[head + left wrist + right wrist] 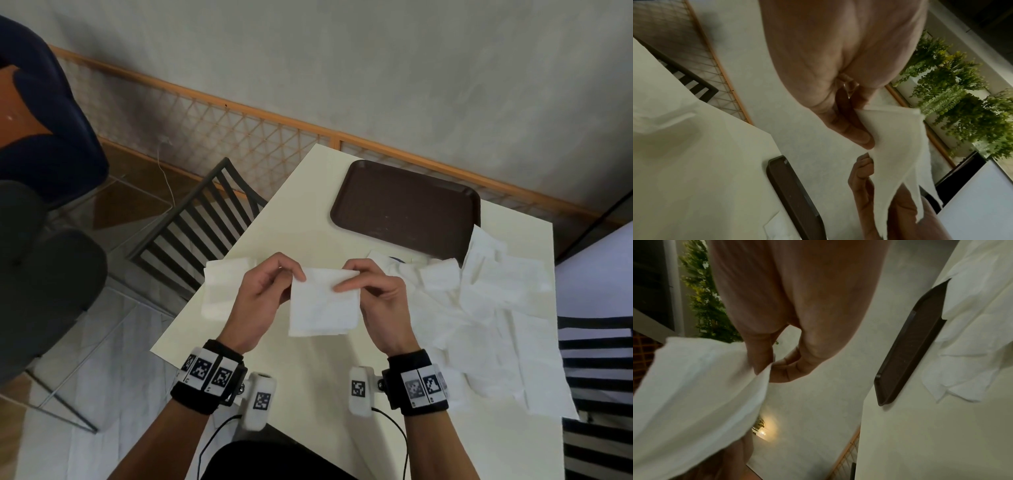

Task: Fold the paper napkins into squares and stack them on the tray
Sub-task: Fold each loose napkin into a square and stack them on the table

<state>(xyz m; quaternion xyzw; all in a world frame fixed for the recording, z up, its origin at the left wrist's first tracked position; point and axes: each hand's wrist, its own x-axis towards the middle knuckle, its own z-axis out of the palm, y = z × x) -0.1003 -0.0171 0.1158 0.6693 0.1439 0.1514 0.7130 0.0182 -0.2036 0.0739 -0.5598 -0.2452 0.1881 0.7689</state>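
A white paper napkin [322, 305], folded to a rough square, hangs above the cream table [274, 349] between both hands. My left hand [263, 291] pinches its upper left corner; my right hand [373, 291] pinches the upper right corner. In the left wrist view the napkin [898, 155] hangs from my left thumb and fingers [857, 134]. In the right wrist view my right thumb and fingers [777, 368] pinch the napkin's [694, 389] top edge. The brown tray [404, 209] lies bare at the table's far side.
A heap of unfolded white napkins [496, 308] covers the table's right part, one lapping the tray's right corner. Another napkin [222, 287] lies at the left edge. Dark slatted chairs [205, 212] stand left and right of the table.
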